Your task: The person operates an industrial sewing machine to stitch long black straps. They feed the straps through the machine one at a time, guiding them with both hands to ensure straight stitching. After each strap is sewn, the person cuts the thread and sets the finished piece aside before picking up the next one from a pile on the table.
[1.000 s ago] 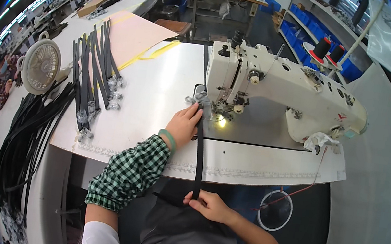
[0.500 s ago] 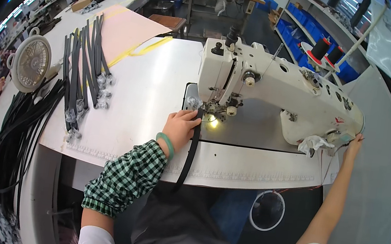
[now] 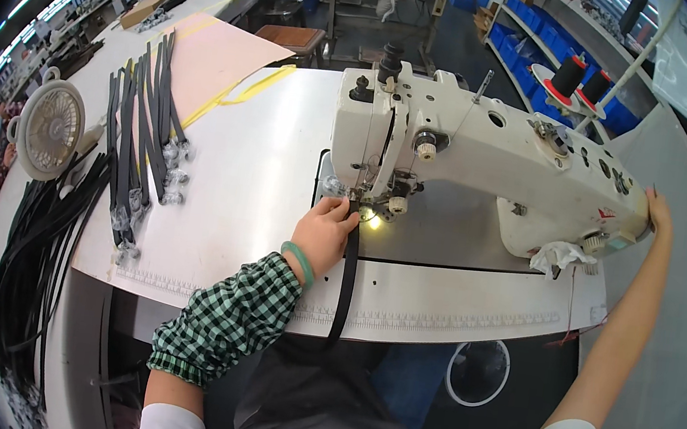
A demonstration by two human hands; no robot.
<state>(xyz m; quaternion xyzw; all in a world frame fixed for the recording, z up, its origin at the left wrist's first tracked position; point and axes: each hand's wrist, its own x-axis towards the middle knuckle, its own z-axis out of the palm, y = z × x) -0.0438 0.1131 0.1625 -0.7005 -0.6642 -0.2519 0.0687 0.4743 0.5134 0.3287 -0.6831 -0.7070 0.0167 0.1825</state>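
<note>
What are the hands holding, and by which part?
The left hand holds the black strap by its far part, up by the sewing machine. The right hand is at the machine's right end; whether it grips anything can't be told.

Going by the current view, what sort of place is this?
Likely a sewing workshop or factory floor: a white sewing machine with a black strap at its needle area, black thread cones on a stand, and a bundle of black straps hanging off the table's left side.
</note>
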